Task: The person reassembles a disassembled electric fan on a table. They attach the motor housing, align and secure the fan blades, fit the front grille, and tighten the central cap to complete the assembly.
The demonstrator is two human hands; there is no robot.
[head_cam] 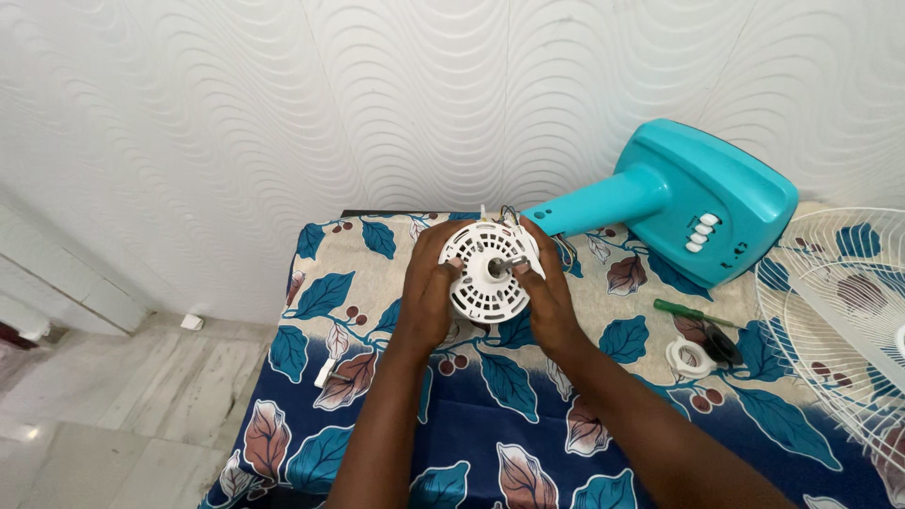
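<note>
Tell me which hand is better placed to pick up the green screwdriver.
Right, probably. The green screwdriver lies on the cloth to the right of the right hand. The left hand sits on the far side of the white motor housing, which both hands grip.

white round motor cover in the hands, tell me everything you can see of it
The white round motor cover looks like moulded plastic, pierced with rings of vent slots around a central hub where a metal shaft sticks out. It faces the camera, held above the leaf-patterned cloth. The left hand and right hand grip its sides; the teal fan stand joins behind it.
</note>
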